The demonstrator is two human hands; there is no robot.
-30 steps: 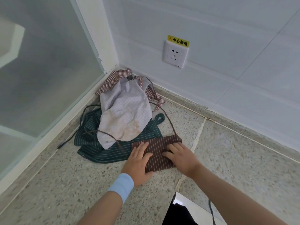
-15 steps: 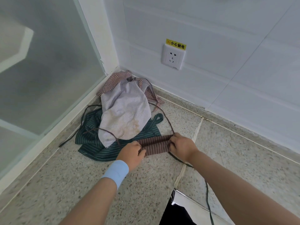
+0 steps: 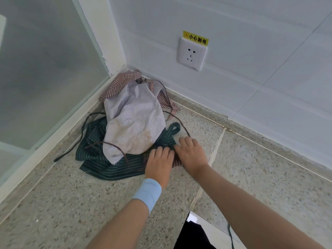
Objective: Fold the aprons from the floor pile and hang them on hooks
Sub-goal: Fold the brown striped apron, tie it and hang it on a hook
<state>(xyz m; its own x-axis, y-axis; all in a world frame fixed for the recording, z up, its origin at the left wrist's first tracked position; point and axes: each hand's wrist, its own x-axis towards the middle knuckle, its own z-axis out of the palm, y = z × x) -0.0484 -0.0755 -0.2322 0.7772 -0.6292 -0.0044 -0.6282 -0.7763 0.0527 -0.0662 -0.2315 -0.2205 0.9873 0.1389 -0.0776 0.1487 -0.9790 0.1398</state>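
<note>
One apron pile [image 3: 133, 123], two hands [image 3: 159, 164], one socket [image 3: 191, 53].

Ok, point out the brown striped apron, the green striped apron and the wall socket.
brown striped apron [image 3: 177, 162]: head view, uncovered patch of folded cloth.
green striped apron [image 3: 111, 169]: head view, flat front part.
wall socket [image 3: 191, 54]: head view, faceplate middle.

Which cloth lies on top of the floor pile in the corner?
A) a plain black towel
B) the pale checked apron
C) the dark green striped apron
B: the pale checked apron lies draped over the dark green striped apron, which spreads out beneath it on the floor.
</note>
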